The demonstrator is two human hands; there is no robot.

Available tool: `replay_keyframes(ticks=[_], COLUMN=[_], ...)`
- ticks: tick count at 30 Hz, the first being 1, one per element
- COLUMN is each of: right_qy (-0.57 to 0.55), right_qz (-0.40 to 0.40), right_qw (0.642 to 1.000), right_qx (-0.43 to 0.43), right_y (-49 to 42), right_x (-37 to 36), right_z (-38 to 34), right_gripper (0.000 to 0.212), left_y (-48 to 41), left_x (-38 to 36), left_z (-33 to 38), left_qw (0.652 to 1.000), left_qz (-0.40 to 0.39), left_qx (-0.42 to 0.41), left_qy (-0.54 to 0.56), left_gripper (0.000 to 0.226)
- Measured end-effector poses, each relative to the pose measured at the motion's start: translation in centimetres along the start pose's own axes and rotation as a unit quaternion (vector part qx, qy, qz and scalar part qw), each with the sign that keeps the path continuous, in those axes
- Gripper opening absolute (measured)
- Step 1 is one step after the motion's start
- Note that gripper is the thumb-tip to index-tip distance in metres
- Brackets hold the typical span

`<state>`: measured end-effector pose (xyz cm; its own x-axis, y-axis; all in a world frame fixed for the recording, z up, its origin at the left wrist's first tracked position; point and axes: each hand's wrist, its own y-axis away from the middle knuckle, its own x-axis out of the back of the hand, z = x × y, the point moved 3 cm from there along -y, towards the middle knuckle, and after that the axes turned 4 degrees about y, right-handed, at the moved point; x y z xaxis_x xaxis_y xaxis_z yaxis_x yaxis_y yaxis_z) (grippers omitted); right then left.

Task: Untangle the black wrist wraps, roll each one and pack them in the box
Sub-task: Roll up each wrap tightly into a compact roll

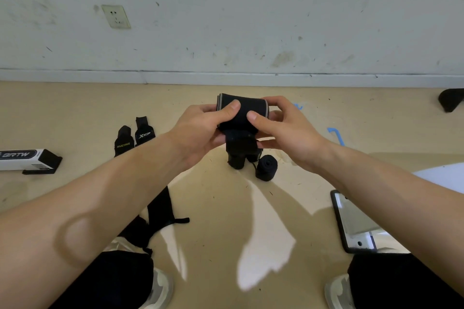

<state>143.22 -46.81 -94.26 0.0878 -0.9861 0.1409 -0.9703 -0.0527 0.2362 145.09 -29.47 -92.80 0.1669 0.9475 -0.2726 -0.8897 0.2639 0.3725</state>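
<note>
Both hands met at the centre of the frame, raised above the tan floor [216, 208], and between them they held a black wrist wrap [242, 111] with grey edge stripes, partly rolled into a thick bundle. The left hand [200, 130] gripped the bundle's left end, its thumb pressed flat across the top and its fingers curled underneath. The right hand [286, 128] held the right end the same way, thumb on the front of the roll and fingers bent behind and below it. A loose tail of the wrap [238, 150] hung down from the bundle toward the floor. Just below and right of that tail, a finished rolled wrap [266, 167] sat on the floor. Two more wraps with printed labels [134, 139] lay side by side left of centre, and another unrolled wrap [155, 216] sprawled at lower left, partly hidden under the left forearm. The box [27, 160], black and white with lettering, rested at the far left edge, well apart from the hands. A phone [351, 221] lay on the floor at lower right, and a wall socket [116, 16] sat in the upper left.
</note>
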Motion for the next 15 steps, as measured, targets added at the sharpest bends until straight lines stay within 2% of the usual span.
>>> replay_keyframes(ticks=[2, 5, 8, 10, 15], right_qy=[0.026, 0.176, 0.297, 0.352, 0.366], right_qz=[0.015, 0.071, 0.037, 0.011, 0.039], right_qw=[1.000, 0.978, 0.938, 0.912, 0.890], right_qx=[-0.007, 0.084, 0.177, 0.211, 0.269], right_y=[0.1, 0.4, 0.9, 1.2, 1.2], right_x=[-0.2, 0.1, -0.2, -0.7, -1.1], right_z=[0.1, -0.2, -0.7, -0.9, -1.0], right_gripper=[0.035, 0.016, 0.037, 0.042, 0.014], left_y=[0.0, 0.0, -0.2, -0.2, 0.0], left_x=[0.1, 0.7, 1.4, 1.6, 1.2], left_z=[0.4, 0.9, 1.1, 1.0, 0.8], left_qw=[0.999, 0.996, 0.991, 0.990, 0.991], left_qz=[0.025, 0.074, 0.113, 0.121, 0.113], left_qx=[0.000, 0.004, 0.014, 0.019, 0.024], left_qy=[0.020, 0.042, 0.064, 0.063, 0.064], left_gripper=[0.033, 0.028, 0.029, 0.031, 0.025])
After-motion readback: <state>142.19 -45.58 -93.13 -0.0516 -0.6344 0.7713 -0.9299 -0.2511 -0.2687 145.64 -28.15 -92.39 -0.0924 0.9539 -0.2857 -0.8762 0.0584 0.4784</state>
